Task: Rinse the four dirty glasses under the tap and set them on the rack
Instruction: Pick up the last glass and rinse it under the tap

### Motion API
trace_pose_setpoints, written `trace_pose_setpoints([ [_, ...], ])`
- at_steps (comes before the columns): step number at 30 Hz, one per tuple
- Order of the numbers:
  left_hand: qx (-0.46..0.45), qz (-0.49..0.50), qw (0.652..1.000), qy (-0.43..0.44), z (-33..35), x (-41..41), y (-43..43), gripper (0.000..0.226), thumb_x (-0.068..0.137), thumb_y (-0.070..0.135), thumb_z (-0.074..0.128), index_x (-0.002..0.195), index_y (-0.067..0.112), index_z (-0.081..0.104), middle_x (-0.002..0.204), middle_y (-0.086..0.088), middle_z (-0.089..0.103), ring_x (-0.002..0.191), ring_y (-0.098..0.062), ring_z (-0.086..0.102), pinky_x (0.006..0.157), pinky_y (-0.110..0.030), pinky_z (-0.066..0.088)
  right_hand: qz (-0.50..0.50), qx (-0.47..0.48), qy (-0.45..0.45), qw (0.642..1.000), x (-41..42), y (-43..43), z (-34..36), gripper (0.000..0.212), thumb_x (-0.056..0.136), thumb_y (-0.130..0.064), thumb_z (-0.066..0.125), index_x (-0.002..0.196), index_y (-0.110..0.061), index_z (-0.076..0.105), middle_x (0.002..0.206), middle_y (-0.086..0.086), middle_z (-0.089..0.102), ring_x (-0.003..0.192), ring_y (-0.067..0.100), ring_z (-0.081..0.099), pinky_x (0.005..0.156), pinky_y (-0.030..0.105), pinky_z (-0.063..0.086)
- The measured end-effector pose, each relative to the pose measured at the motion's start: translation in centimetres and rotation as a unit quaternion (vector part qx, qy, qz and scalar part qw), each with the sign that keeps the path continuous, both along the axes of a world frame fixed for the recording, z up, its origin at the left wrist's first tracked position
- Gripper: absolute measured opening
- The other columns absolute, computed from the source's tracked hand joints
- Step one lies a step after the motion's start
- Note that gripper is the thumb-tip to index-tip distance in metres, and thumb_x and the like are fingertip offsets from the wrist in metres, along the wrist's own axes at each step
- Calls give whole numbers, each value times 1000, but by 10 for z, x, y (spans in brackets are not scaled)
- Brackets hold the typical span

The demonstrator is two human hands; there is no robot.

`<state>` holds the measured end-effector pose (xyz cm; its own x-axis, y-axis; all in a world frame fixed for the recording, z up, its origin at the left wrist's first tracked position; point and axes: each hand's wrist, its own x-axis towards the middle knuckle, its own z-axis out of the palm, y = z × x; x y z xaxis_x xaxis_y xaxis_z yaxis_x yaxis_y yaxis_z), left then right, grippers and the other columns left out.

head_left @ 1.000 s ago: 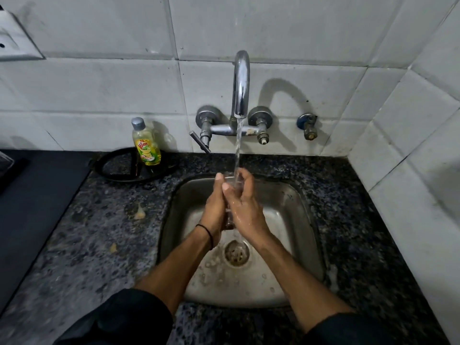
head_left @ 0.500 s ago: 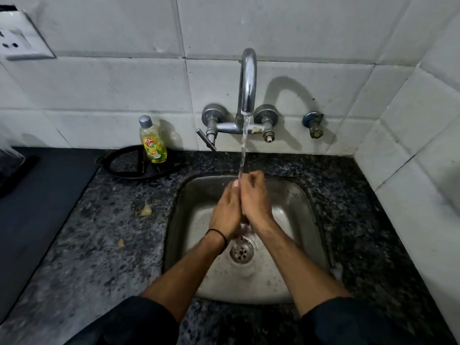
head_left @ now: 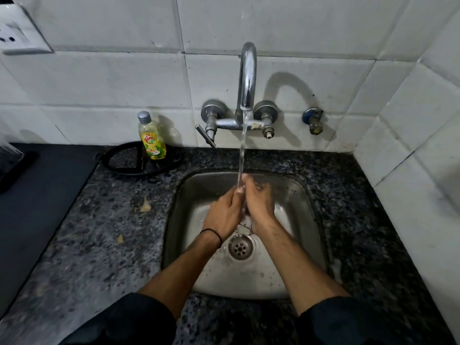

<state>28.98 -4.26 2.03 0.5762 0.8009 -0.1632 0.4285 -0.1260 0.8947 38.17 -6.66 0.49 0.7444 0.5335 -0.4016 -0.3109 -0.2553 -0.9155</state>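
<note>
At centre frame, over the sink (head_left: 306,195), left hand (head_left: 224,215) and right hand (head_left: 261,207) clasp a glass (head_left: 245,224) under the tap (head_left: 247,78) stream; rinsing underway, no rack or other glasses identifiable.

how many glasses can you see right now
1. A clear glass is clasped between the left hand and right hand under the tap stream, over the sink. The others are out of view.
</note>
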Motion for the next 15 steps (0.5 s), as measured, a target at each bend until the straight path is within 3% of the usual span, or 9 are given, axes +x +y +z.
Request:
trace_pose_setpoints([
  [2,-116,-8,991,-62,-1,-2,-4,42,103,56,33,124,35,61,108,-3,73,87,-14,71,71,-31,60,-9,10,-1,1000,0,-2,-1,44,84,-45,72,114,-16,60,98,8,73,82,21,72,60,30,56],
  [4,-301,-23,944,-135,-1,-7,-3,46,99,59,41,127,28,61,113,-9,72,89,-19,73,68,-34,60,3,69,41,997,4,-6,3,37,86,-37,72,114,-13,63,101,13,73,87,25,73,69,37,62],
  [6,-362,-76,916,-157,-1,-12,1,57,94,63,48,131,20,59,106,-13,70,82,-25,71,67,-39,60,31,123,100,987,9,-10,6,46,80,-43,74,111,-9,67,101,17,73,87,30,72,79,49,61],
  [8,-351,-84,917,-173,1,-12,4,53,96,59,49,132,21,57,104,-14,69,79,-27,68,69,-43,58,58,120,107,985,10,-11,10,44,80,-46,70,104,-9,69,95,18,71,85,31,70,80,50,59],
  [10,-302,-49,937,-168,7,-8,1,44,101,54,43,134,27,54,103,-14,69,76,-25,69,65,-43,58,72,57,46,995,9,-8,14,33,90,-45,63,94,-13,70,88,14,72,79,27,68,73,41,56],
  [13,-157,-62,980,-106,5,-6,-4,44,105,51,31,148,44,33,119,-5,66,78,-13,68,70,-36,60,75,6,-23,997,6,-5,15,31,96,-47,59,108,-19,60,97,6,69,83,19,67,64,31,53],
  [15,-135,-61,982,-115,3,-7,-6,48,104,53,29,152,48,22,129,6,61,88,-9,68,74,-35,61,69,36,-28,997,5,-5,13,32,95,-45,64,113,-19,59,102,4,69,87,17,69,61,28,52],
])
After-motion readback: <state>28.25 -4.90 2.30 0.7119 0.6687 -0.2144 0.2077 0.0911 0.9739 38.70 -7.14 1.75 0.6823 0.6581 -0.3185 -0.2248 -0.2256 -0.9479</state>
